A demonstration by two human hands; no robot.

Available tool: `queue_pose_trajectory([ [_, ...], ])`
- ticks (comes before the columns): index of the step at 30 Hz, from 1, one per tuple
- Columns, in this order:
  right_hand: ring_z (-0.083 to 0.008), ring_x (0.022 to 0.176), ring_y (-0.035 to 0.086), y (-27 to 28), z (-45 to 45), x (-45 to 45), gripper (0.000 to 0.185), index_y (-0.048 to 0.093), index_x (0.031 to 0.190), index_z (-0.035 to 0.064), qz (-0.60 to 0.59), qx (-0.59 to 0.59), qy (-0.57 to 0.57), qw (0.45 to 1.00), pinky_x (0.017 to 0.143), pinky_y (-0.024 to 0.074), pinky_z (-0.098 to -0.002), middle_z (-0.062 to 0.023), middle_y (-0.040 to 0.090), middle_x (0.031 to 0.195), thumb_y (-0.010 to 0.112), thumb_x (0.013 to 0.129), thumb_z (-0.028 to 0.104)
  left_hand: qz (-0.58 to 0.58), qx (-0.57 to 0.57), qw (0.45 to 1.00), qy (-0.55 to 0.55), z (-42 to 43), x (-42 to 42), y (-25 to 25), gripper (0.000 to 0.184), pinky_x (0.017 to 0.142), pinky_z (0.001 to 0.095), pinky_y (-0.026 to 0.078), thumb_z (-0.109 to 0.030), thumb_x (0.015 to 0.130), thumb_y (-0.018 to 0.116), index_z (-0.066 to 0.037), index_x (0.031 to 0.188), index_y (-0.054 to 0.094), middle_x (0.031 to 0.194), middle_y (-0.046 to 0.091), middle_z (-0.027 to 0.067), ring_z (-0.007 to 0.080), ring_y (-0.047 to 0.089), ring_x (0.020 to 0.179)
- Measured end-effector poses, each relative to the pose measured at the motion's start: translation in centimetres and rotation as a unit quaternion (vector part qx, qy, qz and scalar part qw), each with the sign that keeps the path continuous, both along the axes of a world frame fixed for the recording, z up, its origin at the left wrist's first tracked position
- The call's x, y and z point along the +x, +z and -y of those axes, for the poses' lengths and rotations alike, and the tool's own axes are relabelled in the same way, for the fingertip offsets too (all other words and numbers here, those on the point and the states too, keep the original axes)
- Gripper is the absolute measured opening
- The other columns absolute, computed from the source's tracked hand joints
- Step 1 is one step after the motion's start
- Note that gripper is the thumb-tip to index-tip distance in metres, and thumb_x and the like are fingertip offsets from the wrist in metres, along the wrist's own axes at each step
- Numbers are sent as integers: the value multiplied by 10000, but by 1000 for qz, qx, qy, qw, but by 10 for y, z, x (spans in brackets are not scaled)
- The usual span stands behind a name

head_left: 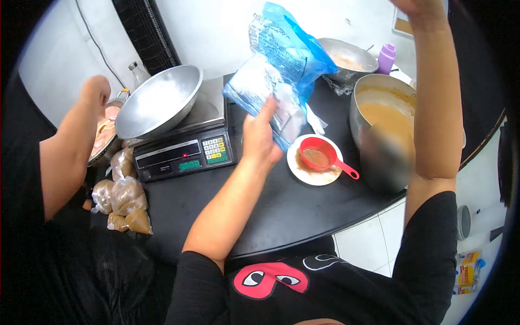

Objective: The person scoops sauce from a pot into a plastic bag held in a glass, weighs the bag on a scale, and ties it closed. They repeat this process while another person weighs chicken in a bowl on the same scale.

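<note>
My left hand (261, 132) grips the lower end of a blue printed plastic bag (292, 59), its thumb across a whitish, filmy part. The bag is held up over the black table, between the scale and a steel pot. My right arm is raised along the right side, and my right hand (416, 6) is cut off by the top edge, its fingers out of sight. Below the bag, a red measuring cup (318, 153) with brown residue rests on a white plate (297, 174). Beside it the large pot (364, 86) holds tan liquid, partly behind a blurred patch.
A digital scale (184, 157) carries a tilted metal bowl (160, 103). Several tied bags of brown sauce (129, 196) lie left of it. A co-worker's hand (97, 93) is over a pan of pale meat (104, 135). Behind stand another metal bowl (346, 54) and a purple bottle (385, 58).
</note>
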State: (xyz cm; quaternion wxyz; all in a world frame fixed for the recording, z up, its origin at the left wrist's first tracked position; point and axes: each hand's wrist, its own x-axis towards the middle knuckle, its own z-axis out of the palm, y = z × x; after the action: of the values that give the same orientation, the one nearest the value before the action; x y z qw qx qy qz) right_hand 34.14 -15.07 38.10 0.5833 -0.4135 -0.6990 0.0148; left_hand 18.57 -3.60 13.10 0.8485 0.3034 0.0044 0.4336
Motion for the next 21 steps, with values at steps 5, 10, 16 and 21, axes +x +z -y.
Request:
queue_pose_trajectory([
  [5, -238, 952, 599, -30, -9, -29, 441, 630, 1078, 29, 146, -252, -178, 940, 803, 486, -386, -156, 637, 1050, 640, 797, 369, -25, 26, 996, 76, -25, 18, 25, 280, 750, 388, 549, -75, 892, 547, 1, 1160, 514, 1030, 612, 115, 237, 637, 893],
  [10, -260, 758, 646, -96, -73, -19, 222, 686, 834, 17, 184, -233, -205, 933, 727, 496, -365, -177, 664, 774, 615, 756, 213, -127, 275, 950, 73, -31, 3, 30, 508, 839, 346, 491, -168, 798, 683, -7, 1224, 459, 1122, 578, 94, 192, 589, 977],
  [16, -311, 710, 652, -139, -116, 36, 176, 675, 801, -2, 109, -153, -412, 892, 669, 505, -375, -209, 651, 757, 628, 755, 160, -454, 593, 626, 224, -36, -58, 0, 993, 1052, 400, 324, -275, 564, 846, -74, 1384, 325, 1324, 435, 212, 310, 413, 1249],
  [21, -334, 875, 631, -191, -131, 66, 195, 691, 883, 54, 227, -192, -452, 841, 818, 489, -396, -180, 664, 865, 594, 785, 192, -518, 591, 611, 99, -31, -64, -18, 1078, 1054, 406, 332, -180, 502, 863, -131, 1409, 282, 1344, 405, 226, 349, 392, 1266],
])
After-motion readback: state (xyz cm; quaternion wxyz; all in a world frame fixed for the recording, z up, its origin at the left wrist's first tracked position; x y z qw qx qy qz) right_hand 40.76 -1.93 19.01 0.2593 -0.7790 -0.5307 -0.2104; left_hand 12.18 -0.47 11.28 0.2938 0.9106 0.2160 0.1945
